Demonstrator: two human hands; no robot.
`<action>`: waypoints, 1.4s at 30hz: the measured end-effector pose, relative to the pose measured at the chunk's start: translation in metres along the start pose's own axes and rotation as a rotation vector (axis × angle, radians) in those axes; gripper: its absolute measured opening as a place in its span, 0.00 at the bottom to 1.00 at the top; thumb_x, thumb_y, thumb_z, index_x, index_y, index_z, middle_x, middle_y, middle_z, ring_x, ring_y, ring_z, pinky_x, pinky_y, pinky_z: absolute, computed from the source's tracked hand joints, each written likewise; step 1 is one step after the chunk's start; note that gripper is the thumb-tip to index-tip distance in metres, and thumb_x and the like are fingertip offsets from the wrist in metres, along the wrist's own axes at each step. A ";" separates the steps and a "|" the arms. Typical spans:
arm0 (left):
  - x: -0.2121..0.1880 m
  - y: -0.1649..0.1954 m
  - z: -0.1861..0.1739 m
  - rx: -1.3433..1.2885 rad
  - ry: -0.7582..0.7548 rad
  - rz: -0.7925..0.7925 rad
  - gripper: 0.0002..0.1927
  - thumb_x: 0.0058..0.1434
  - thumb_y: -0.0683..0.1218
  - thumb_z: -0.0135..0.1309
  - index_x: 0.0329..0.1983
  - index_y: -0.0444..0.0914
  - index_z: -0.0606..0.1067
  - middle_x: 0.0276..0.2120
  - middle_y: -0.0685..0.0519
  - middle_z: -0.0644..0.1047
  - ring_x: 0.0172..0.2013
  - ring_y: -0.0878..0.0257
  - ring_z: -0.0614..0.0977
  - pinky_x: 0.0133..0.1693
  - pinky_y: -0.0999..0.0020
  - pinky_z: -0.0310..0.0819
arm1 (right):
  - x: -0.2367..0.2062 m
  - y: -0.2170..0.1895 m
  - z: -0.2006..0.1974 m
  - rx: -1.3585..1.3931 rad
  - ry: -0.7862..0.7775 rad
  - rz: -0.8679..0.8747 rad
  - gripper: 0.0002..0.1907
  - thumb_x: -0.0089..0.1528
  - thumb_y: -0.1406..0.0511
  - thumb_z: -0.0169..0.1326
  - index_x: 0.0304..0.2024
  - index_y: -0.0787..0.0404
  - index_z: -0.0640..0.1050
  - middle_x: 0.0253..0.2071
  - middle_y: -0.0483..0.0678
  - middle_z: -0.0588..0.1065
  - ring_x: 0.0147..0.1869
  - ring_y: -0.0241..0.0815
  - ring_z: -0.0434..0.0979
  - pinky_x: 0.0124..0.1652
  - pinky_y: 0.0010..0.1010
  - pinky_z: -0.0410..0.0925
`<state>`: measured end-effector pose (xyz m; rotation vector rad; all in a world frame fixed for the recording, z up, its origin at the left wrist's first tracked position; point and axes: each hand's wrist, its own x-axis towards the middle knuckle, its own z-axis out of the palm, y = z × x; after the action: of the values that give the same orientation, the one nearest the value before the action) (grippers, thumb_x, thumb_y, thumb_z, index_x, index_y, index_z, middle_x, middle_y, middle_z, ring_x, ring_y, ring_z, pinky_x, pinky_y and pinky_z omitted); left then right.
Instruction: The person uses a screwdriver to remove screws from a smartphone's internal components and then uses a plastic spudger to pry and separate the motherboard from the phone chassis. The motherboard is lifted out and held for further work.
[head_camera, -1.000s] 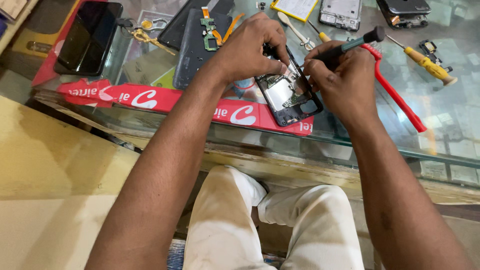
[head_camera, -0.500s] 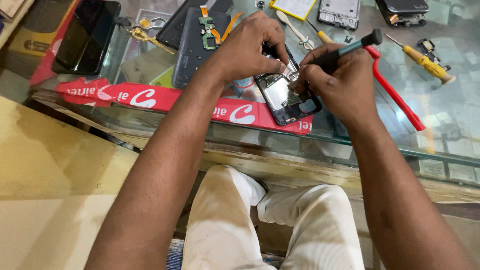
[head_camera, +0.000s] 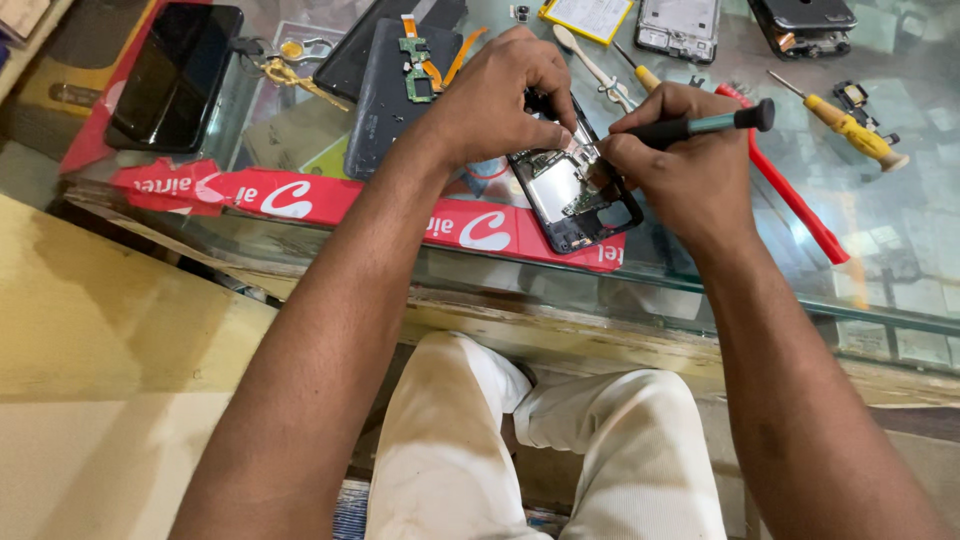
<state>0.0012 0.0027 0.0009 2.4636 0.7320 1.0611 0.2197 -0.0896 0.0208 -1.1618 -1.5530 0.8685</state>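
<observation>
Head view: a black phone (head_camera: 172, 72) is seen far left on the glass counter (head_camera: 880, 290); a red strip with white marks (head_camera: 300, 195) runs along its near edge. The left hand (head_camera: 500, 95) is closed on the opened phone (head_camera: 570, 195), long axis angled away. The right hand (head_camera: 690, 170), just right, grips a green-handled screwdriver (head_camera: 700, 125), tip on it.

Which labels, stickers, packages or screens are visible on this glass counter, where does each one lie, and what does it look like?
Red sticker strip: along the counter's front edge, long band, red with white markings.
Dark phone screen: far left, black glossy rectangle, switched off, lying on a red surface.
Yellow-edged label: top centre, pale rectangle with yellow border.
Opened phone: under both hands, no screen showing, only inner parts.
</observation>
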 end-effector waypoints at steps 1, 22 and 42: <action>0.000 0.000 0.000 -0.006 0.003 0.009 0.10 0.43 0.43 0.72 0.29 0.43 0.84 0.33 0.56 0.78 0.45 0.57 0.77 0.46 0.62 0.73 | 0.000 0.000 -0.001 0.025 -0.023 -0.024 0.05 0.61 0.75 0.59 0.32 0.66 0.75 0.30 0.50 0.80 0.32 0.37 0.83 0.32 0.28 0.76; -0.002 -0.001 0.001 -0.003 0.005 -0.005 0.10 0.43 0.43 0.72 0.29 0.43 0.84 0.33 0.57 0.78 0.44 0.58 0.78 0.45 0.63 0.74 | 0.004 -0.003 0.000 -0.120 -0.084 0.013 0.03 0.59 0.74 0.61 0.33 0.69 0.79 0.29 0.50 0.80 0.30 0.35 0.81 0.32 0.24 0.74; -0.002 0.000 0.002 -0.002 0.028 0.016 0.10 0.43 0.43 0.73 0.29 0.43 0.84 0.34 0.57 0.79 0.46 0.57 0.77 0.47 0.62 0.74 | 0.006 -0.002 -0.001 -0.110 -0.071 0.020 0.03 0.61 0.73 0.61 0.35 0.69 0.80 0.30 0.49 0.81 0.31 0.33 0.81 0.32 0.22 0.73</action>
<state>0.0016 0.0014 -0.0015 2.4619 0.7206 1.1033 0.2201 -0.0845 0.0243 -1.2387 -1.6672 0.8550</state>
